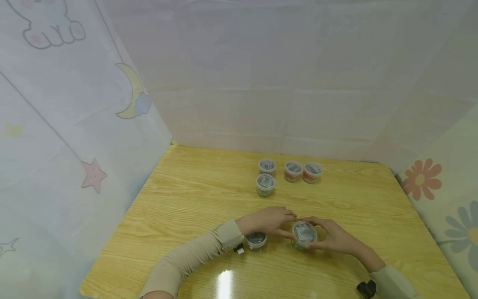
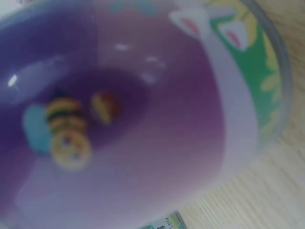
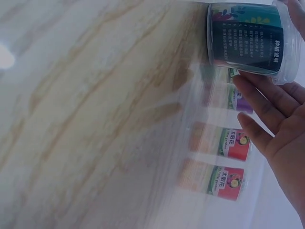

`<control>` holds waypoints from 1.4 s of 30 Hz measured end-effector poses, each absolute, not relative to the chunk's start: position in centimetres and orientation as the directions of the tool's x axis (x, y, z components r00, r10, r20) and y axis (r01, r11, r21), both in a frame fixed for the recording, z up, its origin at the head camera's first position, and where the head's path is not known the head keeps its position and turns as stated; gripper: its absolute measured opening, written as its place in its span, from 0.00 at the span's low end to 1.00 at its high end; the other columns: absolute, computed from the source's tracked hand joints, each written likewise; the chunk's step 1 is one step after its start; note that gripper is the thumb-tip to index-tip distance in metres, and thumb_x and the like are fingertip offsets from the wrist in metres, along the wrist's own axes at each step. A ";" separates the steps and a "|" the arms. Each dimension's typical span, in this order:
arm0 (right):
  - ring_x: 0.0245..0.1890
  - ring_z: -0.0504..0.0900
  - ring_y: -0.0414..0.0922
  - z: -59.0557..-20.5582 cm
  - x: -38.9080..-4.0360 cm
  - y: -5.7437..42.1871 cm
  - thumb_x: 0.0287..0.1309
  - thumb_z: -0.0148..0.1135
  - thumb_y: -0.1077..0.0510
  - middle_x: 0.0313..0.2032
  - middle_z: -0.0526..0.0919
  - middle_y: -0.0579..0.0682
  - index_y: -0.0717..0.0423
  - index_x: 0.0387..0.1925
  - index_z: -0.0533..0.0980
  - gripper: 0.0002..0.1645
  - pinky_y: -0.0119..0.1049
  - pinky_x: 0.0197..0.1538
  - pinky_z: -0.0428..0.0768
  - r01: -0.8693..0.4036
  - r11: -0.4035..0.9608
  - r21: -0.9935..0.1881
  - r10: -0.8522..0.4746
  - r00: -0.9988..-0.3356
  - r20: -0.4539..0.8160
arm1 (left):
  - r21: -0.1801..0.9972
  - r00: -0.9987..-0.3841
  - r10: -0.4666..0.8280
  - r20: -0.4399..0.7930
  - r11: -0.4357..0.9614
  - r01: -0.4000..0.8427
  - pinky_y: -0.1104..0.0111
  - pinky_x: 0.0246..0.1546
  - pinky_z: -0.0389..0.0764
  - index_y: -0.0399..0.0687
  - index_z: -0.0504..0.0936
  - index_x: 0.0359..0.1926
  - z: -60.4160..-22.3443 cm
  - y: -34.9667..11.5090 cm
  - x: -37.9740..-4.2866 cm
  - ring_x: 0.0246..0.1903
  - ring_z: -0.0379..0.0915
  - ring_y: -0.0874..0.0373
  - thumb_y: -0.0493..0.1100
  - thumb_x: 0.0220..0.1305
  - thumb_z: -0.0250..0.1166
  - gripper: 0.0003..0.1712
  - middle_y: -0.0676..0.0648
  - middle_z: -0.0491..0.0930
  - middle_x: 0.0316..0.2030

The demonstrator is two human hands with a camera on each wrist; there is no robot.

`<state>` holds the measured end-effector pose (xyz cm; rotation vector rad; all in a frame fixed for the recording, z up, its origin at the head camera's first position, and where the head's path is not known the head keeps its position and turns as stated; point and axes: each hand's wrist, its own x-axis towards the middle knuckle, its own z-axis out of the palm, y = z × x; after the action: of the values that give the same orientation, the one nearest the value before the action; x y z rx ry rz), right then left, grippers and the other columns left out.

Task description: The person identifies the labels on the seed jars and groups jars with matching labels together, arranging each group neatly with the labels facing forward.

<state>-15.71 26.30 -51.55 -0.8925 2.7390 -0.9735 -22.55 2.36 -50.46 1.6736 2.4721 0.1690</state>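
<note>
A clear lidded plastic tub (image 1: 304,233) stands upright on the table between both hands. My right hand (image 1: 332,236) holds it from the right, thumb at the near side and fingers round the far side. From the left, my left hand (image 1: 270,220) reaches over with thumb and fingers extended to the tub's side. In the right wrist view the tub (image 3: 245,40) shows a dark green label with printed instructions, and the right hand (image 3: 281,109) lies against it. A second tub (image 1: 256,239) sits under my left wrist; a purple tub with a bee picture (image 2: 119,119) fills the left wrist view.
Farther back stand two tubs in a column, the rear one (image 1: 267,166) and the nearer one (image 1: 265,185). Right of them, two red-labelled tubs (image 1: 293,171) (image 1: 312,172) stand side by side. The wooden table (image 1: 179,199) meets sheet-covered walls.
</note>
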 end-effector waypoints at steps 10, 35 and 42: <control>0.50 0.77 0.48 -50.8 -16.1 25.9 0.43 0.70 0.40 0.56 0.76 0.48 0.49 0.61 0.69 0.43 0.59 0.49 0.75 -0.522 0.620 -0.586 -0.551 -0.821 0.148 | 0.289 -0.379 0.925 -0.029 0.371 0.883 0.70 0.65 0.61 0.52 0.65 0.65 -50.2 1.5 -23.2 0.63 0.61 0.62 0.72 0.59 0.48 0.42 0.53 0.66 0.64; 0.54 0.74 0.54 -49.2 -17.9 24.5 0.45 0.70 0.43 0.59 0.73 0.51 0.47 0.64 0.66 0.43 0.56 0.51 0.76 -0.544 0.578 -0.608 -0.560 -0.806 0.189 | 0.655 -0.485 0.874 0.028 0.350 0.670 0.69 0.62 0.65 0.58 0.59 0.68 -50.7 -0.2 -24.1 0.63 0.60 0.65 0.69 0.55 0.57 0.44 0.58 0.62 0.65; 0.56 0.73 0.54 -49.0 -18.5 24.1 0.46 0.71 0.46 0.61 0.71 0.52 0.48 0.64 0.65 0.43 0.56 0.52 0.75 -0.549 0.549 -0.631 -0.566 -0.799 0.203 | 0.690 -0.484 0.872 0.073 0.306 0.656 0.69 0.61 0.66 0.59 0.58 0.69 -50.9 -0.3 -24.4 0.61 0.62 0.65 0.66 0.55 0.60 0.44 0.59 0.63 0.64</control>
<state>-18.53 24.09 -48.98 -0.9874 2.7425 -1.1038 -24.40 -0.27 -50.95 1.3775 2.2637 0.9667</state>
